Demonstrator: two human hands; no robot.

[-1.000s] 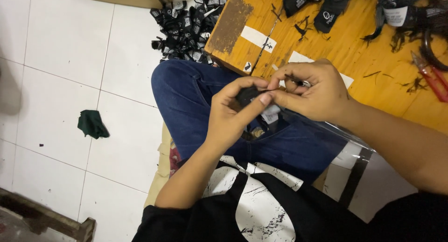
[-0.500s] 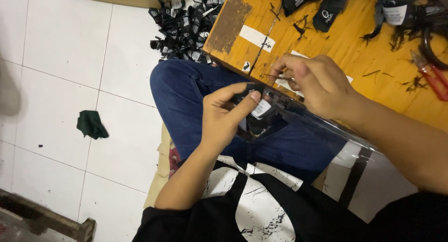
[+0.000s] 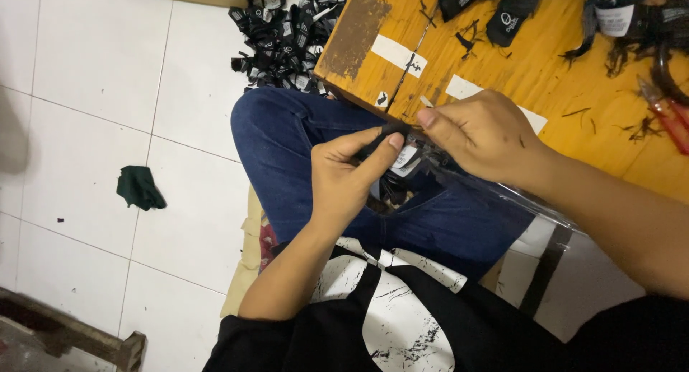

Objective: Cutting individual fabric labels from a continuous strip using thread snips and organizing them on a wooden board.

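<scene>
Together, left hand and right hand pinch a small black piece.

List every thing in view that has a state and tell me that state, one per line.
Left hand: closed on the small black piece, thumb on top.
Right hand: pinching the same piece at the table edge.
Small black piece: held between both hands.
Clear plastic bag: lying on the lap, under the hands.
Red-handled pliers: lying unheld on the wooden table.
Green cloth: crumpled on the floor.
</scene>
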